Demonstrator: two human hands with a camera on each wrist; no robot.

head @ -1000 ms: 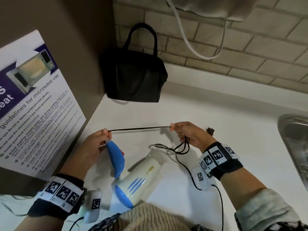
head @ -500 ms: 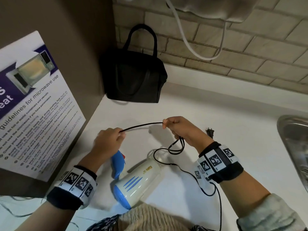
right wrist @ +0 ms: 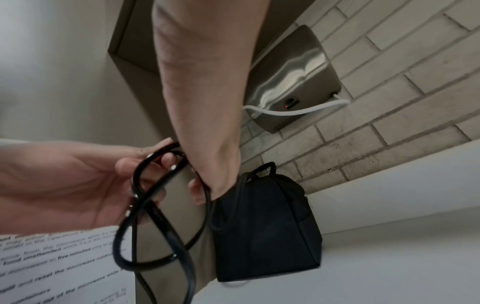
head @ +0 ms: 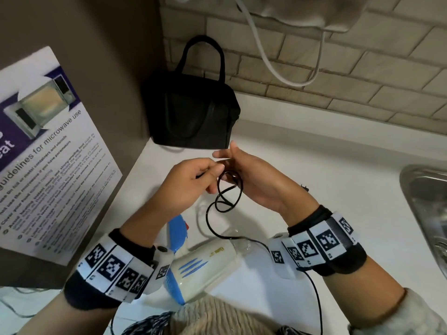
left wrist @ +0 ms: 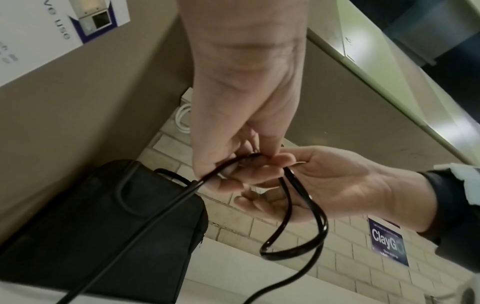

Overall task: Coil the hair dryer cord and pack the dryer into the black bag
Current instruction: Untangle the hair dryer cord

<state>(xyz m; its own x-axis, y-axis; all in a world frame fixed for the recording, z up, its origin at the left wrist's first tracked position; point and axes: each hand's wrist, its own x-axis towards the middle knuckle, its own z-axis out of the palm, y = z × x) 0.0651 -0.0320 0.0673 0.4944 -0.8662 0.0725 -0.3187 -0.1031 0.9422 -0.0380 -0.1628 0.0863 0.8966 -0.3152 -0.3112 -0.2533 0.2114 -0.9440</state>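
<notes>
- left hand pinches the black cord, right hand holds its loops, both hands close together above the worktop
- hair dryer lies on the worktop below them
- black bag stands in the corner, well apart

In the head view we find the bag at upper centre, standing on the counter in the corner where the side panel meets the brick wall. The poster hangs on the panel at frame left. Our two hands, left hand and right hand, meet at frame centre, touching, with cord loops hanging between them. Below them the dryer lies on the counter. The sink sits at the right edge.
</notes>
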